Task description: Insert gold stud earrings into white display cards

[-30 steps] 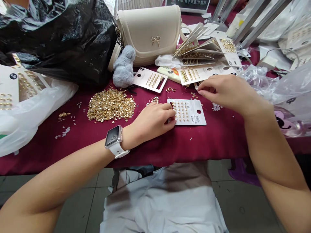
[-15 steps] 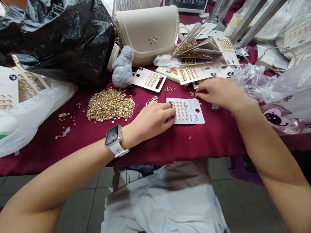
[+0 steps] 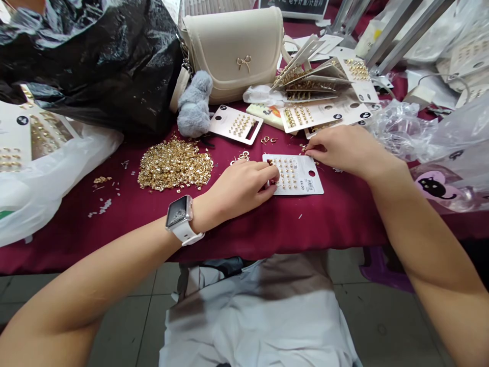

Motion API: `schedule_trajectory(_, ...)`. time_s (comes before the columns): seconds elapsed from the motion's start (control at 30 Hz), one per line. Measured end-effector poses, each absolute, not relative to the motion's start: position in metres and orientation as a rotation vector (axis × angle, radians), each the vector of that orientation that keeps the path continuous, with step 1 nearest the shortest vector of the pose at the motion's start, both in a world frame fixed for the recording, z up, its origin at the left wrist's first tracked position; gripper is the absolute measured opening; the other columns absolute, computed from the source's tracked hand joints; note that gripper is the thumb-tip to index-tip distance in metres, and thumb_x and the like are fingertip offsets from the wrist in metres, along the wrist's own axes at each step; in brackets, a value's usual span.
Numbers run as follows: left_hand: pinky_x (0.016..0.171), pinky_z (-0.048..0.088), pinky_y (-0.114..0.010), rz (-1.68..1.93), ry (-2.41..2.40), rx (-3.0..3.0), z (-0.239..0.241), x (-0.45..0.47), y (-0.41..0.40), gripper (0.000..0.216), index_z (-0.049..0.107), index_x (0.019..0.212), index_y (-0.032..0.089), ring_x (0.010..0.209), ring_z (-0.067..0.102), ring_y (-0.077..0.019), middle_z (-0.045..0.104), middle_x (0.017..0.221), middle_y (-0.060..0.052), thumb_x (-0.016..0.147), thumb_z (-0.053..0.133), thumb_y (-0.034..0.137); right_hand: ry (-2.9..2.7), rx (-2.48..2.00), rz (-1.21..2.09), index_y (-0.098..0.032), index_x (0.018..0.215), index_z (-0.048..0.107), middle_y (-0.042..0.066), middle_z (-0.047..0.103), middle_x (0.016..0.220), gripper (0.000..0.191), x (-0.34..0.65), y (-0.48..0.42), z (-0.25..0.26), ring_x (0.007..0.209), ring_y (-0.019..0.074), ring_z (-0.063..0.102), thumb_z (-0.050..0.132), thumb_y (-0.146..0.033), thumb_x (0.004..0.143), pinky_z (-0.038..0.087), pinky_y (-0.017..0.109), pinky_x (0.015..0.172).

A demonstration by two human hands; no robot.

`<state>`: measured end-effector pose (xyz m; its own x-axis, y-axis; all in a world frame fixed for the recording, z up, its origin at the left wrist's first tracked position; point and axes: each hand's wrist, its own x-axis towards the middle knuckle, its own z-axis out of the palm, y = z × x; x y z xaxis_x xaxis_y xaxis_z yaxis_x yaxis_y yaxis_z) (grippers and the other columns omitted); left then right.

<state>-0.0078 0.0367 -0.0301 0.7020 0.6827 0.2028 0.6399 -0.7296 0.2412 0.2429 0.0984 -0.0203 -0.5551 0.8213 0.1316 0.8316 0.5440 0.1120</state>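
A white earring card (image 3: pixel 296 175) studded with gold earrings lies flat on the dark red tablecloth (image 3: pixel 153 219). My left hand (image 3: pixel 239 189), with a white smartwatch (image 3: pixel 179 220) on its wrist, has its curled fingers gripping the card's left edge. My right hand (image 3: pixel 346 150) rests just above the card's upper right corner, fingertips pinched together over small gold bits on the cloth; what they pinch is too small to name. A heap of loose gold earrings (image 3: pixel 174 165) lies left of my left hand.
A cream handbag (image 3: pixel 233 48) with a grey fluffy charm (image 3: pixel 194 104) stands at the back. More earring cards (image 3: pixel 317 89) are fanned and stacked behind my right hand. A black plastic bag (image 3: pixel 91 61) sits back left, a white bag (image 3: pixel 42 168) at the left, clear wrappers (image 3: pixel 439 148) at the right.
My right hand has slid a little left and toward me, down to the card's upper right corner. The left hand and the card have barely moved.
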Motion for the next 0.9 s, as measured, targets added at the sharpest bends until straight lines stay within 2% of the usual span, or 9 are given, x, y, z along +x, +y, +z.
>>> schedule_trajectory(0.23, 0.074, 0.038, -0.028, 0.403, 1.075, 2.855, -0.029, -0.008, 0.034, 0.017, 0.063, 0.100, 0.019, 0.077, 0.061, -0.0148, 0.067, 0.086, 0.000, 0.093, 0.048, 0.024, -2.702, -1.575, -0.123, -0.024, 0.084, 0.070, 0.005, 0.072, 0.088, 0.019, 0.239, 0.092, -0.014, 0.072, 0.0215, 0.060, 0.052, -0.029, 0.081, 0.037, 0.032, 0.058)
schedule_trajectory(0.4, 0.071, 0.035, -0.029, 0.443, 1.003, 2.992, -0.032, -0.009, 0.034, 0.021, 0.062, 0.106, 0.023, 0.079, 0.061, -0.0142, 0.066, 0.090, 0.000, 0.095, 0.044, 0.023, -2.732, -1.489, -0.169, -0.022, 0.078, 0.068, 0.005, 0.072, 0.083, 0.018, 0.242, 0.094, -0.016, 0.068, 0.0201, 0.060, 0.051, -0.026, 0.082, 0.036, 0.031, 0.055)
schedule_trajectory(0.57, 0.072, 0.035, -0.030, 0.364, 0.986, 3.007, -0.032, -0.009, 0.036, 0.024, 0.063, 0.098, 0.022, 0.080, 0.060, -0.0148, 0.065, 0.093, -0.001, 0.098, 0.040, 0.028, -2.740, -1.356, -0.254, -0.023, 0.078, 0.068, 0.003, 0.072, 0.079, 0.017, 0.247, 0.098, -0.019, 0.064, 0.0174, 0.058, 0.052, -0.027, 0.083, 0.035, 0.030, 0.051)
schedule_trajectory(0.73, 0.074, 0.037, -0.030, 0.315, 1.004, 2.980, -0.031, -0.008, 0.035, 0.024, 0.062, 0.097, 0.019, 0.084, 0.061, -0.0164, 0.065, 0.095, -0.001, 0.098, 0.039, 0.028, -2.744, -1.369, -0.116, -0.023, 0.084, 0.070, 0.004, 0.073, 0.086, 0.019, 0.254, 0.100, -0.016, 0.072, 0.0209, 0.064, 0.052, -0.024, 0.083, 0.040, 0.032, 0.054)
schedule_trajectory(0.9, 0.077, 0.041, -0.029, 0.290, 1.028, 2.928, -0.029, -0.006, 0.035, 0.022, 0.062, 0.094, 0.015, 0.086, 0.062, -0.0179, 0.066, 0.095, -0.004, 0.096, 0.044, 0.027, -2.751, -1.315, -0.010, -0.025, 0.088, 0.071, 0.002, 0.074, 0.087, 0.019, 0.256, 0.101, -0.014, 0.073, 0.0197, 0.065, 0.053, -0.022, 0.083, 0.045, 0.033, 0.059)
